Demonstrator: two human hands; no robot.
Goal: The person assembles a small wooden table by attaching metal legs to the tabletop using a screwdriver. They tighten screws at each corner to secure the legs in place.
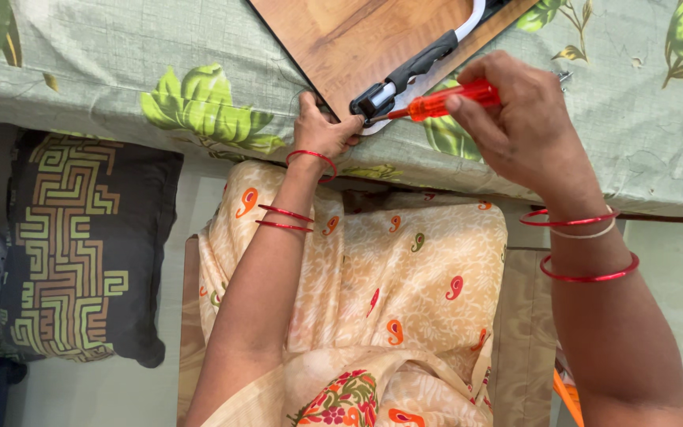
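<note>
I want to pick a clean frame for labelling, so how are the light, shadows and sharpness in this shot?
Head view: soft, even light with no hard glare; the red screwdriver and left hand are sharp; the right hand, closer to the camera, looks slightly soft; the patterned cushion under the table edge sits in dimmer shade; the wooden board is cut off by the top edge.

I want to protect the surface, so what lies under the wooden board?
The wooden board lies on a green leaf-print cloth, which runs out past its edges. What the cloth covers is hidden. On the board sits a black-and-white handle.
</note>
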